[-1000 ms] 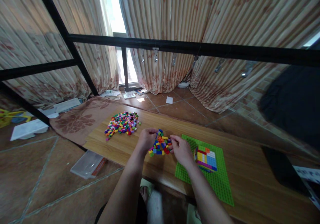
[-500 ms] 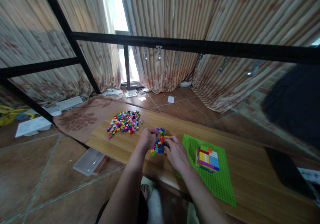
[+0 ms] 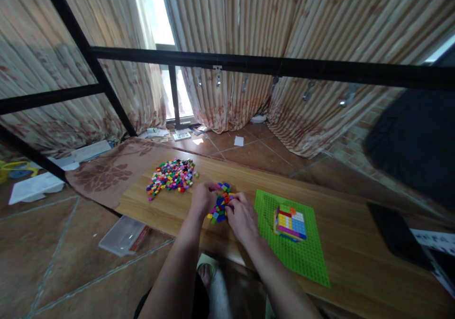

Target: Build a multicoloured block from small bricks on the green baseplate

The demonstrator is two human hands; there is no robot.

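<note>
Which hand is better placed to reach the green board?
Probably the right hand: it's nearer the green board, while the left hand is across the small brick pile.

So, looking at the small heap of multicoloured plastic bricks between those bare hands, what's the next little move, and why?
Probably ease one piece loose from the small heap of multicoloured plastic bricks with the bare right hand: it bends over the heap's right side, while the bare left hand is at the opposite side. I can't tell whether either hand grips a piece.
</note>
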